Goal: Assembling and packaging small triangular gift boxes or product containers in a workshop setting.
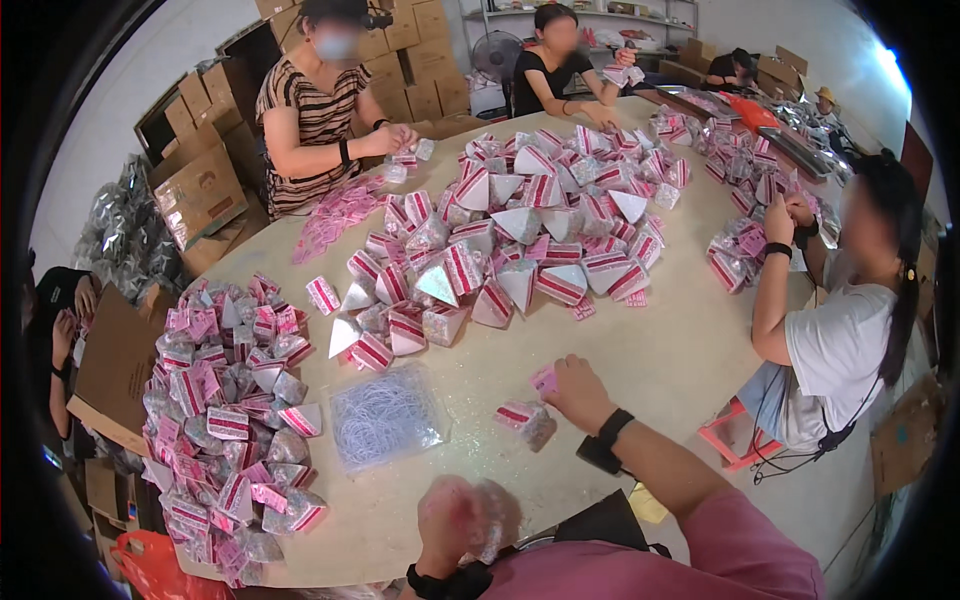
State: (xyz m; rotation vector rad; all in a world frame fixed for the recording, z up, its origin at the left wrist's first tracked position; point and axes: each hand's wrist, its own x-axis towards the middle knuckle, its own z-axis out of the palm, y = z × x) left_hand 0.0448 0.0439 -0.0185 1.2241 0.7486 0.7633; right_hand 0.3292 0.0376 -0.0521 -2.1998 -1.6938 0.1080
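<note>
My right hand (582, 392) is out over the table, its fingers closed on a small pink card tag (543, 380). Just below that tag, a clear pouch with a pink-and-white striped label (524, 422) lies on the tabletop. My left hand (448, 515) is low at the near edge and smeared by motion. Against it is a translucent, shiny packet (490, 518); blur hides whether the fingers grip it. Left of centre lies a flat clear bag of thin white elastic loops (388, 418).
A large heap of striped triangular pouches (520, 230) covers the table's middle. Another tagged heap (230, 420) lies at the left edge. Loose pink tags (335, 215) spread at the far left. Co-workers sit or stand around the table (620, 345); cardboard boxes (200, 190) are stacked behind.
</note>
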